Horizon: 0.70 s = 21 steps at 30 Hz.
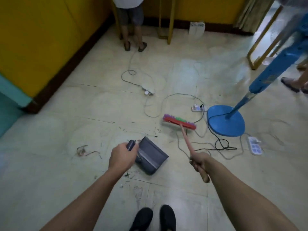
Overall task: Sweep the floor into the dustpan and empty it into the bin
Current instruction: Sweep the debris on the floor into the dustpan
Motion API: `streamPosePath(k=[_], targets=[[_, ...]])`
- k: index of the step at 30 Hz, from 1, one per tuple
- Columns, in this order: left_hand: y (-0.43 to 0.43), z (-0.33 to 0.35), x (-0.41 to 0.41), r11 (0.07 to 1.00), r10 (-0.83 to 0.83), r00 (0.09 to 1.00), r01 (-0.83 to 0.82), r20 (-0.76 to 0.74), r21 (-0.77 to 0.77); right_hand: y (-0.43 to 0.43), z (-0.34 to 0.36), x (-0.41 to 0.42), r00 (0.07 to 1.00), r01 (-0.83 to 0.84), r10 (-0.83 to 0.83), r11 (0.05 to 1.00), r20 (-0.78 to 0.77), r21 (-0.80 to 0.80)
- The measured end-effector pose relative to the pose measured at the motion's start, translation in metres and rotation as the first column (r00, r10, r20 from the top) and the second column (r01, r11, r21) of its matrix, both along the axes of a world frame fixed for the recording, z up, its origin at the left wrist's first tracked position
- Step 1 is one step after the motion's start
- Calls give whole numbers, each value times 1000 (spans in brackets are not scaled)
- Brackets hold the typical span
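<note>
Two black shoes [152, 217] stand on the pale floor [50, 164]. Just ahead, the left hand [122, 158] has its fingers curled tight round the dark handle of the grey dustpan [150, 155], held low by the floor near small green bits of dirt [128, 175]. The right hand [199, 161] squeezes the pink broom stick [187, 141]. Its red broom head [179, 122] rests on the floor farther out, beside a blue fan base [225, 120] and loose cords [150, 112]. A person [131, 22] stands by the yellow wall [41, 30].

Room in a home, yellow walls [41, 39] and tiled floor [66, 164].
Ahead of the fingers [194, 164] of the right hand [200, 161]: power strips [255, 145], trailing cables [150, 112], a blue pedestal fan [225, 120].
</note>
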<state>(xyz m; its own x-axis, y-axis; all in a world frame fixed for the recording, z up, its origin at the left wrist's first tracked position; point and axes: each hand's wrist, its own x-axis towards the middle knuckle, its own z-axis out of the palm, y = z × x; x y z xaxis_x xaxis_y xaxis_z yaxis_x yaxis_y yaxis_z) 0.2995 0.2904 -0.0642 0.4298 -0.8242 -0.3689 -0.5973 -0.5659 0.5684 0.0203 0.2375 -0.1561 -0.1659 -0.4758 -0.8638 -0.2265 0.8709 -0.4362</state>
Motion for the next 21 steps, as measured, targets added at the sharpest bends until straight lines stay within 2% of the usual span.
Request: streamPosePath(k=[5,9,16,21], targets=[[7,0,-19,996,89,996,-88,30,-30,-45,-26,2,996,-93,93,995,-14,-42],[20,-1,-9,989,144,988,-142,57,-29,-67,-60,5,996,-84,85,995,1,-46],[51,-14,16,986,167,982,-167,91,-16,-34,-91,45,932,-328,347,930,-102,165],[99,-16,49,988,152,986,-152,76,-2,30,-66,75,829,-488,537,831,-157,266]])
